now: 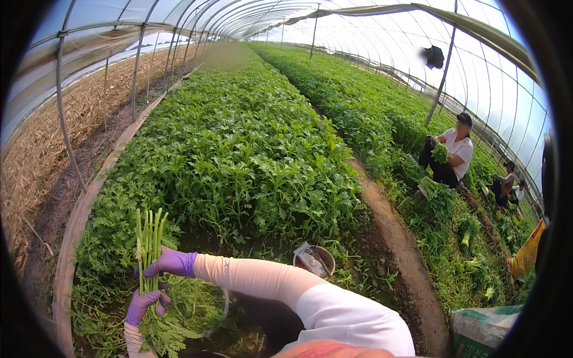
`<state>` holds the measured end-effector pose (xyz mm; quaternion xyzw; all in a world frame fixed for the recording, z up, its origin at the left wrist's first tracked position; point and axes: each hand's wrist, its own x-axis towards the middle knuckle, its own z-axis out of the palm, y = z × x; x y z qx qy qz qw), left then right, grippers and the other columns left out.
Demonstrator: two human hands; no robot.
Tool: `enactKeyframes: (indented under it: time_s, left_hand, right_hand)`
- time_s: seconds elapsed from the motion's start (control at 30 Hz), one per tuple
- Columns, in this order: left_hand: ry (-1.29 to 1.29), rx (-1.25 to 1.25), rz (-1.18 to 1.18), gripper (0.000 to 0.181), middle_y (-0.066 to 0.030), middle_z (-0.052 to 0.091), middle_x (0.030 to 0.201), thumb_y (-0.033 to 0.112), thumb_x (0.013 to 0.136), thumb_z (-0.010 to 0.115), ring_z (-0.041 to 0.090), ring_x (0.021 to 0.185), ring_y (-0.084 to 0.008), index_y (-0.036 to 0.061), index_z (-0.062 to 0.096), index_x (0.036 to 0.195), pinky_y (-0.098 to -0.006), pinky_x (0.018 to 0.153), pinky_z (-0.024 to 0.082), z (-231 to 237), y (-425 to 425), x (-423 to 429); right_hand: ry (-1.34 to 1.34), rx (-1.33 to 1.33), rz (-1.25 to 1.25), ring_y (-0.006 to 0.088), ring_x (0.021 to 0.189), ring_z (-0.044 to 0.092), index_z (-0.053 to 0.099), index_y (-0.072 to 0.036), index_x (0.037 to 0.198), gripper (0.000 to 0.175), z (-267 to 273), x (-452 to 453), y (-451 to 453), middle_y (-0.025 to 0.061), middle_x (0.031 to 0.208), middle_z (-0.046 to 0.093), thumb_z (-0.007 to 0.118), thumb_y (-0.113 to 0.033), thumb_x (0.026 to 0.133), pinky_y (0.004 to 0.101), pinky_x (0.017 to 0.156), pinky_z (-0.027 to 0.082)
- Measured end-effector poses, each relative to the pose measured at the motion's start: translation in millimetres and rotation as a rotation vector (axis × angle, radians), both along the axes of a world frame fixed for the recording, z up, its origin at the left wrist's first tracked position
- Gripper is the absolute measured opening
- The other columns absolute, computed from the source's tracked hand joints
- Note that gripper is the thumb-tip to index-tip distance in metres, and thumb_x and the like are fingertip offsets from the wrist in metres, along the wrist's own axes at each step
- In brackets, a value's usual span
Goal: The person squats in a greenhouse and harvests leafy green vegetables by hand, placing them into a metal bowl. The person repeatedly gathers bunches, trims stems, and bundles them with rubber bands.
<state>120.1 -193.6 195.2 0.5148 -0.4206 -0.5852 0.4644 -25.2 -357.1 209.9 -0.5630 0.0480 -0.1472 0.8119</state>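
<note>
Both of my hands wear purple gloves and hold one bunch of leafy green stalks (154, 237) at the lower left, its bare stem ends pointing up and its leaves hanging down. My right hand (172, 263) grips the stems from the right side, partly hidden behind them. Below it, my left hand (145, 304) is closed round the lower stems, just above the leaves. Beneath and beside the bunch, loose greens (197, 300) lie in a round container, whose pale rim (225, 302) shows in part.
A bed of standing greens (250, 147) stretches ahead. A wooden board (96, 188) edges it on the left, a dirt path (398, 241) on the right. A small tub (329, 259) holds items near my forearm. Several people sit at right among cut bunches; a sack (483, 322) stands lower right.
</note>
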Motion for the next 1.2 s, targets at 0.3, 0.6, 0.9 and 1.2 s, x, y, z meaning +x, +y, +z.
enactKeyframes:
  time_s: [0.3, 0.6, 0.9, 1.2]
  left_hand:
    - [-0.023, -0.013, -0.001, 0.042, -0.0142, 0.069, 0.084, 0.025, 0.093, 0.063, 0.061, 0.059, -0.0159, -0.0079, 0.056, 0.119, -0.0271, 0.057, 0.05, 3.5, -9.0, -7.4]
    - [-0.024, -0.062, 0.23, 0.032, -0.0083, 0.06, 0.07, 0.025, 0.097, 0.06, 0.053, 0.048, -0.0135, -0.0034, 0.061, 0.082, -0.0243, 0.044, 0.042, -3.3, -2.4, -18.1]
    - [-0.055, -0.085, 0.174, 0.038, -0.0029, 0.064, 0.079, 0.023, 0.093, 0.065, 0.058, 0.063, -0.0078, -0.0008, 0.06, 0.122, -0.0214, 0.055, 0.046, 32.9, -17.2, -32.2]
    - [-0.214, -0.229, 0.539, 0.03, -0.006, 0.07, 0.085, 0.016, 0.086, 0.072, 0.065, 0.075, -0.0119, -0.0022, 0.064, 0.108, -0.0286, 0.071, 0.052, -5.1, -11.7, -19.8]
  right_hand:
    - [0.191, -0.02, -0.21, 0.0184, 0.091, 0.066, 0.054, -0.003, 0.117, 0.041, 0.6, -2.7, -9.7, 0.01, 0.099, 0.069, 0.075, -0.009, 0.082, 0.0322, 0.077, 0.055]
    - [0.205, 0.216, -0.291, 0.0218, 0.073, 0.065, 0.042, -0.001, 0.123, 0.07, 11.1, -2.1, 3.9, 0.0121, 0.096, 0.064, 0.083, -0.005, 0.066, 0.0331, 0.061, 0.052]
    - [-0.214, 0.618, -0.32, 0.017, 0.076, 0.064, 0.068, -0.003, 0.105, 0.019, -6.9, -19.9, -77.9, 0.003, 0.082, 0.066, 0.065, -0.011, 0.087, 0.0351, 0.082, 0.054]
    - [-0.066, -0.043, -0.666, 0.0035, 0.069, 0.053, 0.06, -0.002, 0.125, 0.041, 19.9, -50.1, -72.0, 0.0027, 0.101, 0.064, 0.07, -0.003, 0.085, 0.0173, 0.055, 0.04]
